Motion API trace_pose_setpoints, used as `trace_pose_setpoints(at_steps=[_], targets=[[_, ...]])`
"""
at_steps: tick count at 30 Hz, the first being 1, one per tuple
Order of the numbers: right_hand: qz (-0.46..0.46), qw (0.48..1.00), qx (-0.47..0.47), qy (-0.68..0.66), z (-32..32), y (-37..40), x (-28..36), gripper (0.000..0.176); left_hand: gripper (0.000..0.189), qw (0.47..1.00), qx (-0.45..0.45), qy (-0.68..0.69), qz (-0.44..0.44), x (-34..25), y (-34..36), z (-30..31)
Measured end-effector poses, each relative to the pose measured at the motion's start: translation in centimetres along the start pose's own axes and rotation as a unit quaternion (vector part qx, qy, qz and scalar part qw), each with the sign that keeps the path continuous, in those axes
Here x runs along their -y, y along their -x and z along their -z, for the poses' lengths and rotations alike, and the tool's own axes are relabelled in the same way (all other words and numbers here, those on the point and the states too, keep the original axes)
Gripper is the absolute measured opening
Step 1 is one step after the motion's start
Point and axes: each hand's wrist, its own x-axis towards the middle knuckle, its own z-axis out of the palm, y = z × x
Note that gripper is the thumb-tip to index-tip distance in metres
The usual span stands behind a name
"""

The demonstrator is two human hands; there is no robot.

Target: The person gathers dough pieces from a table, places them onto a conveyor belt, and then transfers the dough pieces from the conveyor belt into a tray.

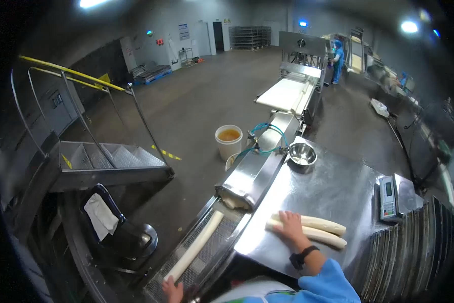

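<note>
A long pale dough log (196, 245) lies lengthwise on the mesh conveyor belt (222, 230). My left hand (173, 291) is at its near end, fingers closed about the tip. On the steel table (313, 187), two more logs lie side by side: a farther dough log (323, 223) and a nearer dough log (322, 237). My right hand (290, 227) lies across their left ends, fingers spread over the dough and covering part of it. A dark watch (300, 257) is on my right wrist.
Ahead, the belt enters a steel housing (252, 174). The table carries a metal bowl (302, 154) and a digital scale (388, 197). Upright trays (409, 252) stand at right, a stool (121, 237) and metal stairs (110, 156) at left. A co-worker (338, 60) stands farther off.
</note>
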Motion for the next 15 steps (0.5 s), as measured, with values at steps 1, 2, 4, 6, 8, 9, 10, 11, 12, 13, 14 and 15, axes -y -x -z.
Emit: trace_pose_setpoints(at_steps=[1, 2, 4, 6, 8, 9, 10, 11, 12, 13, 14, 15], targets=[[0.023, 1.000, -0.006, 0.017, -0.2, 1.0, 0.2, 0.064, 0.057, 0.994, -0.062, -0.061, 0.069, -1.2, 0.2, 0.4], [0.046, 0.998, -0.011, 0.034, -0.3, 1.8, 0.3, 0.066, 0.057, 0.994, -0.063, -0.059, 0.063, -0.7, -0.3, -0.1], [0.057, 0.996, 0.027, 0.056, 1.4, 3.3, 0.7, 0.070, 0.066, 0.980, -0.174, -0.087, -0.039, 1.3, -1.5, -1.7], [0.120, 0.990, 0.046, 0.050, 2.7, 4.7, -0.3, 0.074, 0.067, 0.991, -0.108, -0.074, -0.036, 0.8, -1.6, -0.9], [0.096, 0.992, 0.047, 0.061, 3.7, 5.7, -1.7, 0.075, 0.068, 0.997, -0.039, -0.062, -0.032, 1.0, -1.7, -0.7], [0.070, 0.994, 0.038, 0.069, 3.6, 6.2, -2.6, 0.075, 0.070, 0.995, -0.049, -0.075, -0.036, 1.6, -1.7, -0.9], [0.044, 0.996, 0.030, 0.077, 3.4, 6.5, -3.2, 0.075, 0.071, 0.993, -0.059, -0.089, -0.040, 2.1, -1.8, -1.0], [0.036, 0.996, 0.001, 0.077, 3.2, 6.6, -3.5, 0.076, 0.071, 0.994, -0.061, -0.089, -0.037, 2.5, -1.9, -0.9], [0.042, 0.996, 0.003, 0.075, 3.1, 6.5, -3.9, 0.076, 0.068, 0.991, -0.072, -0.106, -0.034, 3.1, -1.9, -0.8], [0.012, 0.998, 0.012, 0.065, 2.8, 6.1, -4.2, 0.077, 0.065, 0.988, -0.084, -0.123, -0.026, 3.8, -1.7, -0.7], [-0.013, 0.998, 0.023, 0.054, 2.7, 5.7, -4.2, 0.078, 0.065, 0.989, -0.085, -0.124, -0.013, 4.0, -1.7, -0.2], [-0.024, 0.998, 0.029, 0.050, 3.2, 5.1, -3.9, 0.077, 0.056, 0.989, -0.052, -0.136, 0.013, 3.5, -1.8, 0.7]])
